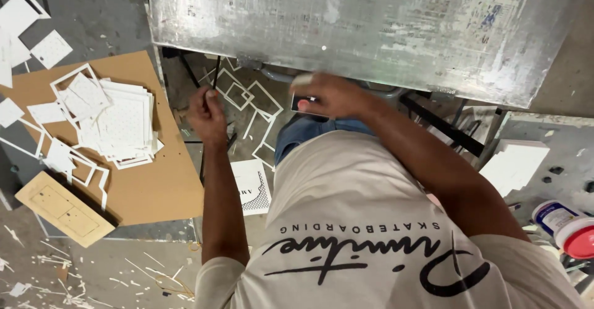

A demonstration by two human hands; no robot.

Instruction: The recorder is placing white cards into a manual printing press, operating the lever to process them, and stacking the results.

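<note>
Scratched metal table (346, 18) above littered floor, left hand (207, 114) gripping thin rod, right hand (331, 95) holding small white piece (302, 79)

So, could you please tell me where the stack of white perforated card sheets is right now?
In the head view, the stack of white perforated card sheets lies on the brown cardboard sheet, to the left of the left hand.

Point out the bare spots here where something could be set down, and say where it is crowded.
The grey metal table top is bare across most of its width. The brown board is free along its near right part, beside the stack of white cards. Crowded: the board's left side, with white offcuts, and the floor under the left hand and right hand.
</note>
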